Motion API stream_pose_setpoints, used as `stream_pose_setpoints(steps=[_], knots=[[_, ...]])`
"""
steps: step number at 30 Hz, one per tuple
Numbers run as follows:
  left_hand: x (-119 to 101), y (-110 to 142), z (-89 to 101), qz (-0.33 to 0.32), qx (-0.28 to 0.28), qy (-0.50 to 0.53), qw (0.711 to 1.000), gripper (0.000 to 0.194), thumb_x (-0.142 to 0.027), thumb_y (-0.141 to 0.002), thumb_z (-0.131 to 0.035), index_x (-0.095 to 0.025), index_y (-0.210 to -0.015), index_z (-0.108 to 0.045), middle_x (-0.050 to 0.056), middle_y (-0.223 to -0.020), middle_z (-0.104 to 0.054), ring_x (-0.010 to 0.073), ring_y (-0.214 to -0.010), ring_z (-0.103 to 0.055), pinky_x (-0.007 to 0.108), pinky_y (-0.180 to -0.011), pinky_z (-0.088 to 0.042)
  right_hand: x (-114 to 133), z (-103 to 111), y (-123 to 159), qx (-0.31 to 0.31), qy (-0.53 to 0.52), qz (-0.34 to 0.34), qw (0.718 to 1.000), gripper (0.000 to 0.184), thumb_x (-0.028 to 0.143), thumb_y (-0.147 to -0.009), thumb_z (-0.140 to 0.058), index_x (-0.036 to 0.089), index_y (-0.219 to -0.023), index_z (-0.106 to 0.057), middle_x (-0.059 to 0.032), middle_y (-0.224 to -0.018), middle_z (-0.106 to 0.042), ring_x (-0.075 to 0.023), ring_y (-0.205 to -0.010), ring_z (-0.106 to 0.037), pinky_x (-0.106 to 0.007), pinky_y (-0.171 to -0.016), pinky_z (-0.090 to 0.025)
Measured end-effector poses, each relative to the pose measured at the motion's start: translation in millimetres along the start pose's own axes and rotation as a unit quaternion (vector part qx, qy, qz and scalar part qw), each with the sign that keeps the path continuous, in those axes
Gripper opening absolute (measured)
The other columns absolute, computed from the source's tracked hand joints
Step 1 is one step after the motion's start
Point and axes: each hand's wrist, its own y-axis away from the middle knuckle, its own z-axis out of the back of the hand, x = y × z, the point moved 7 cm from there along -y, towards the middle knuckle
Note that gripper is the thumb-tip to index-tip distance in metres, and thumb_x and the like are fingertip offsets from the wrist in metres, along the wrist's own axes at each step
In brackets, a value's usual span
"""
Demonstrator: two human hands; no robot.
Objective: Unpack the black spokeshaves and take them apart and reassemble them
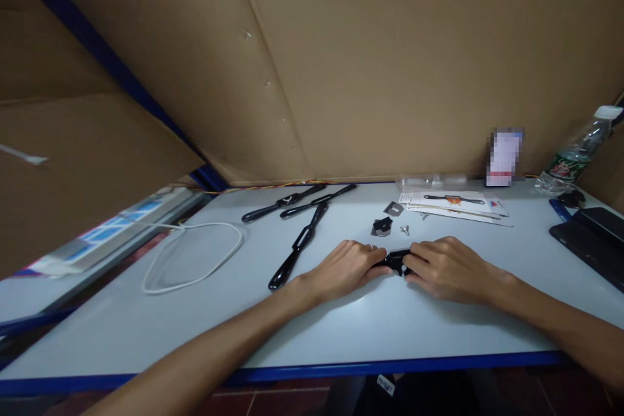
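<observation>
Near the middle of the table, a black spokeshave (400, 259) lies across both my hands. My left hand (346, 268) is closed round its left handle, with a ring on one finger. On the other side, my right hand (444, 268) pinches it close to the centre, beside a small silver screw. My fingers cover most of both handles. Just beyond the hands are a black cap piece on a blade (382, 227), a loose flat metal blade (393, 208) and a small silver thumbscrew (405, 230).
Several more black spokeshaves (298, 247) lie left of my hands, near a looped white cable (190, 283). Printed cards (448, 201) lie at the back. At right are a phone (504, 159), a water bottle (568, 166) and a dark case (592, 244). Cardboard walls (365, 65) enclose the table.
</observation>
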Motion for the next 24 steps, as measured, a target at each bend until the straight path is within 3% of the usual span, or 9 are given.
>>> stream_pose_setpoints(steps=[4,7,13,17,24], knots=[[0.6,0.2,-0.9,-0.004,-0.002,-0.006,1.0,0.052,-0.056,-0.106,-0.033,-0.018,-0.084,-0.061,0.004,-0.07,-0.066,0.0167,-0.055,-0.056,0.033,-0.054,-0.028,3.1,-2.9,0.1,-0.02,0.012,0.014,1.0,0.024,0.021,-0.104,-0.044,0.016,-0.09,-0.062,-0.0038,-0.08,-0.066,-0.0151,-0.064,-0.056,-0.033,-0.053,-0.022],[0.9,0.2,-0.9,-0.004,0.002,-0.011,1.0,0.049,-0.054,-0.106,-0.036,-0.018,-0.084,-0.06,0.004,-0.071,-0.067,0.0171,-0.056,-0.056,0.034,-0.055,-0.028,-11.2,2.2,1.9,-0.01,-0.012,-0.019,1.0,0.022,0.031,-0.102,-0.051,0.016,-0.092,-0.063,-0.0048,-0.082,-0.067,-0.0156,-0.064,-0.056,-0.032,-0.054,-0.022],[2.2,-0.2,-2.0,0.002,0.012,-0.015,1.0,0.047,-0.053,-0.107,-0.037,-0.018,-0.086,-0.061,0.005,-0.073,-0.068,0.0163,-0.057,-0.057,0.033,-0.056,-0.028,-48.7,5.4,8.1,0.093,-0.05,-0.127,0.986,0.026,0.042,-0.093,-0.066,0.016,-0.092,-0.066,-0.0052,-0.084,-0.069,-0.0162,-0.064,-0.056,-0.031,-0.057,-0.023],[3.2,0.0,-1.9,0.013,0.013,-0.019,1.0,0.048,-0.053,-0.107,-0.036,-0.018,-0.086,-0.062,0.004,-0.073,-0.068,0.016,-0.056,-0.056,0.033,-0.055,-0.028,-42.8,-5.8,7.8,0.158,-0.075,-0.122,0.977,0.016,0.031,-0.096,-0.062,0.017,-0.092,-0.068,-0.0056,-0.086,-0.071,-0.0183,-0.07,-0.06,-0.032,-0.059,-0.026],[2.7,1.5,4.3,0.035,0.0,-0.046,0.998,0.05,-0.055,-0.106,-0.036,-0.018,-0.086,-0.062,0.004,-0.068,-0.067,0.0195,-0.058,-0.061,0.032,-0.054,-0.029,-36.1,-11.5,5.0,0.123,-0.058,-0.094,0.986,0.017,0.024,-0.101,-0.053,0.015,-0.09,-0.063,-0.0089,-0.088,-0.07,-0.0245,-0.089,-0.062,-0.033,-0.062,-0.034]])
